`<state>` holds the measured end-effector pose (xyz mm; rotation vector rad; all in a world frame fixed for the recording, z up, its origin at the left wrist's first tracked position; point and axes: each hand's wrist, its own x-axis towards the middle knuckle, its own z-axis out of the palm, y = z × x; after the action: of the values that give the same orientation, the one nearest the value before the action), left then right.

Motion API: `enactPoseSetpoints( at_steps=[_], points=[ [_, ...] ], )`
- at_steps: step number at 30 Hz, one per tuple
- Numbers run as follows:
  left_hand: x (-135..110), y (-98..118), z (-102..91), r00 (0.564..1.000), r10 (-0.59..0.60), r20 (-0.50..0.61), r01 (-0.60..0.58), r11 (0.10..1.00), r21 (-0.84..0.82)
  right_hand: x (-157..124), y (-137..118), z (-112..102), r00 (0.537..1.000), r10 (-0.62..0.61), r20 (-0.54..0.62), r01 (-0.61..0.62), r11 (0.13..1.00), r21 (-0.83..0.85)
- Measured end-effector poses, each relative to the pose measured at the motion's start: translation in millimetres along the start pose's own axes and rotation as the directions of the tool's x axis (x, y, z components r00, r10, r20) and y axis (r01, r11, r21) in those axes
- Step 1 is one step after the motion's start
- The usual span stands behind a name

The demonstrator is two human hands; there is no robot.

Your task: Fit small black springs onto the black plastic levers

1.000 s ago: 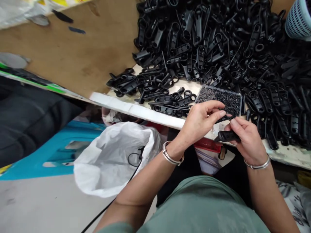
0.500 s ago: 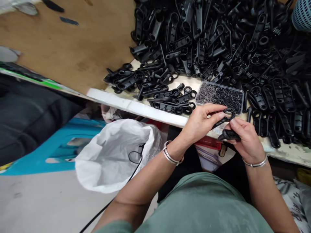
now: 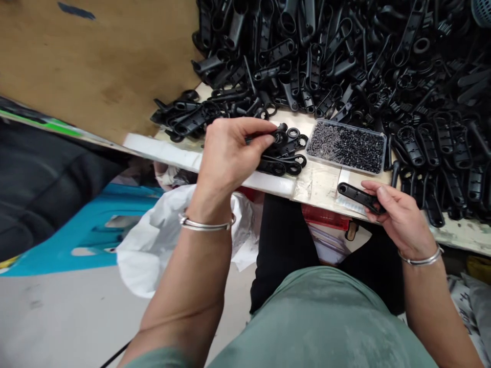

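Observation:
My left hand (image 3: 233,153) reaches over a small group of black plastic parts near the bench edge. Its thumb and forefinger are closed on a black ringed part (image 3: 281,136); much of that part is hidden behind the fingers. My right hand (image 3: 399,212) grips one end of a long black plastic lever (image 3: 356,196), held over the front edge with its hollow, ribbed face showing. Between the hands, farther back, lies a clear shallow box (image 3: 347,145) filled with tiny dark pieces.
A large heap of black levers (image 3: 314,61) covers the back of the bench. More levers lie in rows (image 3: 452,148) at the right. White foam (image 3: 161,151) lines the front edge. A white sack (image 3: 141,250) stands below, beside a blue plastic thing (image 3: 95,230). A brown board (image 3: 107,66) stands left.
My hands were together in front of the box, holding black parts. My left hand has moved left to the small group; my right hand now holds the lever alone, slightly to the right.

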<state>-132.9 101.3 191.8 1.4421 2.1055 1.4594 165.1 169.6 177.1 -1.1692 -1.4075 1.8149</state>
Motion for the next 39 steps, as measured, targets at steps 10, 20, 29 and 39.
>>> enactPoseSetpoints(
  at_steps=[10, 20, 29, 39],
  points=[
    [-2, -7, 5.7, 0.975, 0.216, -0.061, -0.182, 0.920, 0.347, 6, 0, 5, 1.000, -0.012, -0.016, 0.011, 0.999, -0.033],
    [-66, 36, 73.9, 0.771, 0.550, 0.322, -0.554, 0.828, -0.090, 10, -3, 7, 0.998, -0.056, 0.026, 0.058, 0.993, -0.102],
    [-70, 33, 76.8, 0.819, 0.524, 0.235, -0.526, 0.848, -0.059, 6, 3, -3, 1.000, 0.007, 0.027, -0.008, 1.000, 0.029],
    [-71, 32, 79.2, 0.835, 0.501, 0.227, -0.500, 0.864, -0.064, 4, 0, -2, 1.000, 0.025, 0.012, -0.025, 0.999, 0.034]
  ],
)
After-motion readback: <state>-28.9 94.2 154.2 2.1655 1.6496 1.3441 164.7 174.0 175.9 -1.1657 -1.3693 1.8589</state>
